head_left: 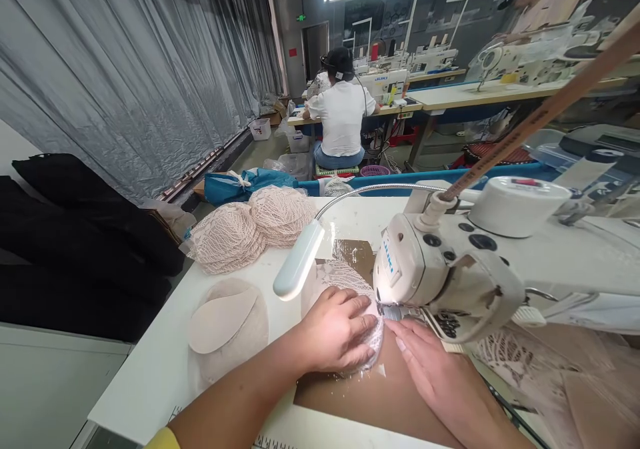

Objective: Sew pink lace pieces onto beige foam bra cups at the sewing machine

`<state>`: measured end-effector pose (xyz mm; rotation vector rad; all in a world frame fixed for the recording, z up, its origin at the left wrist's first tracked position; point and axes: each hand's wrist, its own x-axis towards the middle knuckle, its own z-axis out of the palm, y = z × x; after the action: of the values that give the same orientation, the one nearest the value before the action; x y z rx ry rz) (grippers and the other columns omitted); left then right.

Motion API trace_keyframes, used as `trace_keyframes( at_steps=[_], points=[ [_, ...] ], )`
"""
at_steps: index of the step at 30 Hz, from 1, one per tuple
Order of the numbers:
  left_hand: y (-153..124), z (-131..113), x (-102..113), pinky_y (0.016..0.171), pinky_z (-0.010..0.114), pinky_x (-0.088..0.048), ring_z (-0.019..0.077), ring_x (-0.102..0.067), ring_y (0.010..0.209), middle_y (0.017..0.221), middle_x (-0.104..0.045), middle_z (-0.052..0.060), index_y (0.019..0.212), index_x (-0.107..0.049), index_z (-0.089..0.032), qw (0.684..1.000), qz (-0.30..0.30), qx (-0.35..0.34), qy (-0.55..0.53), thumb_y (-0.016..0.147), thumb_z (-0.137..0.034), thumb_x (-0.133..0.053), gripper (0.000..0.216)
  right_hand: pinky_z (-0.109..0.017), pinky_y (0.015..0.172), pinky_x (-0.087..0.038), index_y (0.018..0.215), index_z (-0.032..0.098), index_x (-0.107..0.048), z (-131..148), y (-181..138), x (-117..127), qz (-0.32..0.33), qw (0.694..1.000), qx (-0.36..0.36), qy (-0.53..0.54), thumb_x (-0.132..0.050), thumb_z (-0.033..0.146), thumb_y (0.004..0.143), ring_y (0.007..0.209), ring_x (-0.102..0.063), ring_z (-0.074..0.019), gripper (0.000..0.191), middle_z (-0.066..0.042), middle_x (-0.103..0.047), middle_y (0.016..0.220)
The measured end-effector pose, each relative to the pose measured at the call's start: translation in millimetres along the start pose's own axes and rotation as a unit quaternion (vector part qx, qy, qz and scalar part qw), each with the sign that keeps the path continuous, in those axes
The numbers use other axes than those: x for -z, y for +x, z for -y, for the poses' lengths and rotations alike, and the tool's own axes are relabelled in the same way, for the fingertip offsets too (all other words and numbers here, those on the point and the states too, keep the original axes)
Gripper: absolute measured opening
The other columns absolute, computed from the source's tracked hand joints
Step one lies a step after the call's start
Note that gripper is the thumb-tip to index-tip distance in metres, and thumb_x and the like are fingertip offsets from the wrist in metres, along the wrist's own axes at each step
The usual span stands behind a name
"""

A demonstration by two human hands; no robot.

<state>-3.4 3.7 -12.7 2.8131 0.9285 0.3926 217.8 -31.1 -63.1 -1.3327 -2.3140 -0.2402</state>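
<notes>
Under the sewing machine's head [407,262] lies a pale pink lace cup [345,275], its edge at the needle area. My left hand [340,332] rests over the cup with fingers spread and slightly curved, pressing on the lace. On the other side, my right hand [425,355] lies with fingers stretched out, fingertips close to the cup's edge beside the presser foot; whether they touch the fabric I cannot tell. The needle itself is hard to make out. Beneath both hands is a brown board [370,402] on the white table [150,369].
Left of my arm lie flat beige cup pieces [223,322]. Stacked lace cups [230,235] sit at the table's back left. A lit lamp [299,260] on a bendable neck hangs over the work. Lace fabric [530,369] is at right. A person [343,119] sits ahead.
</notes>
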Motion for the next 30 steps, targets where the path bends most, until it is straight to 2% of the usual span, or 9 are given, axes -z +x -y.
trace_keyframes(
  at_steps=[3, 7, 12, 16, 21, 25, 30],
  points=[
    [-1, -1, 3, 0.095, 0.04, -0.037, 0.0248, -0.05, 0.11, 0.125, -0.058, 0.009, 0.114, -0.06, -0.018, 1.0, 0.008, -0.026, -0.003, 0.09, -0.043, -0.051, 0.037, -0.03, 0.069, -0.057, 0.11, 0.02, -0.068, 3, 5, 9, -0.002, 1.0, 0.003, 0.015, -0.036, 0.018, 0.091, 0.083, -0.07, -0.0214, 0.037, -0.011, -0.072, 0.099],
    [-1, 1, 2, 0.095, 0.037, -0.036, 0.0212, -0.051, 0.109, 0.126, -0.06, 0.008, 0.113, -0.06, -0.017, 0.998, 0.011, -0.062, 0.001, 0.096, -0.033, -0.043, 0.029, -0.029, 0.07, -0.057, 0.113, 0.019, -0.066, 5, 4, 11, 0.034, 0.997, 0.04, 0.059, -0.036, 0.011, 0.089, 0.085, -0.068, -0.0194, 0.039, -0.009, -0.071, 0.104],
    [-1, 5, -1, 0.092, 0.036, -0.037, 0.0195, -0.053, 0.107, 0.125, -0.062, 0.006, 0.11, -0.061, -0.017, 0.995, 0.004, -0.102, 0.011, 0.098, -0.026, -0.041, 0.025, -0.027, 0.068, -0.055, 0.122, 0.018, -0.06, 1, -4, 7, 0.077, 0.993, 0.078, 0.03, -0.037, 0.003, 0.084, 0.087, -0.066, -0.0185, 0.047, -0.009, -0.068, 0.108],
    [-2, 8, -3, 0.092, 0.036, -0.038, 0.0199, -0.053, 0.108, 0.125, -0.063, 0.006, 0.115, -0.059, -0.016, 0.995, -0.001, -0.103, 0.005, 0.097, -0.026, -0.043, 0.026, -0.027, 0.069, -0.054, 0.12, 0.016, -0.061, 2, -4, 9, 0.072, 0.994, 0.076, 0.036, -0.038, 0.002, 0.083, 0.087, -0.065, -0.0188, 0.046, -0.011, -0.068, 0.105],
    [-2, 8, -4, 0.093, 0.036, -0.037, 0.021, -0.051, 0.111, 0.128, -0.061, 0.006, 0.116, -0.059, -0.014, 0.995, 0.011, -0.102, -0.003, 0.095, -0.025, -0.042, 0.028, -0.025, 0.064, -0.05, 0.115, 0.023, -0.064, 6, 3, 17, 0.092, 0.99, 0.077, 0.078, -0.039, 0.0, 0.079, 0.075, -0.061, -0.0165, 0.049, -0.005, -0.066, 0.087],
    [-2, 8, -3, 0.094, 0.037, -0.037, 0.0216, -0.05, 0.113, 0.132, -0.058, 0.007, 0.121, -0.056, -0.013, 0.993, 0.028, -0.117, 0.002, 0.091, -0.022, -0.047, 0.032, -0.026, 0.065, -0.048, 0.113, 0.022, -0.063, 5, 3, 19, 0.097, 0.989, 0.075, 0.086, -0.039, 0.0, 0.076, 0.074, -0.059, -0.0172, 0.049, -0.006, -0.065, 0.088],
    [-3, 8, -1, 0.093, 0.036, -0.037, 0.0214, -0.051, 0.11, 0.13, -0.059, 0.006, 0.117, -0.059, -0.017, 0.993, 0.033, -0.114, 0.01, 0.093, -0.024, -0.045, 0.029, -0.026, 0.065, -0.048, 0.113, 0.021, -0.063, 4, -1, 17, 0.098, 0.989, 0.076, 0.076, -0.039, -0.003, 0.072, 0.071, -0.059, -0.0166, 0.054, -0.005, -0.065, 0.088]
  ],
)
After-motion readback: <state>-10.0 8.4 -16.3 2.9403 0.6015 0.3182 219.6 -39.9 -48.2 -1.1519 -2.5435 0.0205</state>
